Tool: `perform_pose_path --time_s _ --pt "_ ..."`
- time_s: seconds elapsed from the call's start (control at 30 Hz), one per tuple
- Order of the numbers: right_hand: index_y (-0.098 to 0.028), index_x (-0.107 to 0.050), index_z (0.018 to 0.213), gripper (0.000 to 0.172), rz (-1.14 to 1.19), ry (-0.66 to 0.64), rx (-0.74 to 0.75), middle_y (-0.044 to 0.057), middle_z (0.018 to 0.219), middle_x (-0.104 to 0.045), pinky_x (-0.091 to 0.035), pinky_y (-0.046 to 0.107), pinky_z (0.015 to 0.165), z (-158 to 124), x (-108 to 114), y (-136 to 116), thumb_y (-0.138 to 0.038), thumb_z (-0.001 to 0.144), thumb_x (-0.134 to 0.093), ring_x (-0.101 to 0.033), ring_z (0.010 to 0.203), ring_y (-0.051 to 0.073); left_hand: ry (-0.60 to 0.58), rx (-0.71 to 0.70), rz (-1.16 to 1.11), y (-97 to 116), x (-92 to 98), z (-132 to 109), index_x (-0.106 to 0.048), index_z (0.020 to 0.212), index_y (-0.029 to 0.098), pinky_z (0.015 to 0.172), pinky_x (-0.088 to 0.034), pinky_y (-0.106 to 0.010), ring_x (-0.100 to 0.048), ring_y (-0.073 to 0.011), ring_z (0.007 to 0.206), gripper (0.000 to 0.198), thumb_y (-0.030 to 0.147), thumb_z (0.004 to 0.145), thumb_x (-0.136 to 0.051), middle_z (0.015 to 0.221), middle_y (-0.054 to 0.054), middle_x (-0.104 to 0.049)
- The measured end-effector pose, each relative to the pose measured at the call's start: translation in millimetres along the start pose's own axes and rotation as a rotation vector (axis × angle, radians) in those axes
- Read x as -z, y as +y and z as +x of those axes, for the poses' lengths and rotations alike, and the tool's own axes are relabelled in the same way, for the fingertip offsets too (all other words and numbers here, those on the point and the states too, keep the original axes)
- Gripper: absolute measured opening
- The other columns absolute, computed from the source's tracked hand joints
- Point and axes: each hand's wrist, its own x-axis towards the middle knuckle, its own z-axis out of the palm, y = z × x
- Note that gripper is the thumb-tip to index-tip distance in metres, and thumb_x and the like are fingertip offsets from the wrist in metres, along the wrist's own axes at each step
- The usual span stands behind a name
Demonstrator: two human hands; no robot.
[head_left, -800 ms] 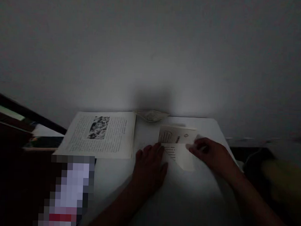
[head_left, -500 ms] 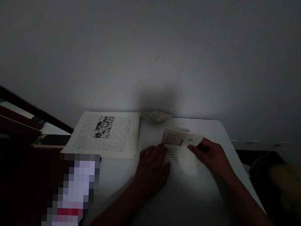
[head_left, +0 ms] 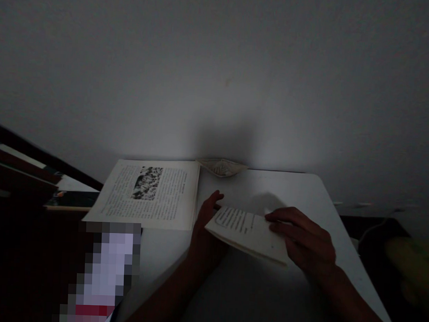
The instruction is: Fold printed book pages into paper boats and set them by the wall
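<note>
A folded sheet of printed paper (head_left: 249, 232) is held tilted above the white table, its folded edge facing me. At its left end is my left hand (head_left: 208, 231), partly behind the paper with the fingertips showing beyond it; the thumb is hidden. My right hand (head_left: 303, 237) grips the right end, fingers bent over the printed face and thumb out of sight beneath. Near the wall stands a boat-shaped piece of folded paper (head_left: 223, 168), its middle spread apart. Left of it lies a stack of printed pages (head_left: 171, 197) with a black-and-white picture.
The white table (head_left: 291, 187) backs onto a grey wall (head_left: 217, 76). A pixelated pale object (head_left: 116, 256) is at the table's left edge. Dark furniture (head_left: 16, 182) stands at left. A yellowish item (head_left: 413, 262) lies beyond the right edge.
The folded paper has been lifted off the table and turned over toward me, so another printed face shows. My left hand has shifted behind its left end; my right hand now grips over the top.
</note>
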Motion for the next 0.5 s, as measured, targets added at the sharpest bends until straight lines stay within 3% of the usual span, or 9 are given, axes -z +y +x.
perform_pose_path --time_s 0.17,0.3,0.5 --pt "-0.017 -0.062 0.104 0.029 -0.058 0.0 0.094 0.014 0.103 -0.063 -0.054 0.04 0.071 3.7 -1.9 -15.3 -0.004 0.08 -0.051 -0.06 0.094 0.024 -0.034 -0.197 -0.019 -7.7 12.2 4.7 -0.062 0.1 0.018 0.077 -0.053 -0.032 -0.062 -0.0175 0.088 0.02 0.017 0.081 -0.054 0.094 -0.007 -0.066" --pt "-0.018 -0.061 0.109 0.029 -0.055 0.051 0.084 0.013 0.105 -0.063 -0.054 0.041 0.071 -0.9 -5.3 -10.1 -0.009 0.083 -0.052 -0.061 0.096 0.025 0.05 -0.302 0.004 -5.0 15.9 4.0 -0.065 0.091 0.018 0.066 -0.053 -0.026 -0.062 -0.0138 0.077 0.012 0.017 0.08 -0.059 0.085 -0.005 -0.064" --pt "-0.017 -0.063 0.106 0.03 -0.081 0.049 0.06 0.01 0.104 -0.064 -0.053 0.041 0.074 -4.7 -3.5 -11.6 -0.005 0.081 -0.054 -0.06 0.097 0.025 0.154 -0.427 0.035 5.0 12.2 -0.2 -0.064 0.092 0.017 0.065 -0.05 -0.027 -0.058 -0.0142 0.079 0.013 0.014 0.081 -0.06 0.086 -0.005 -0.06"
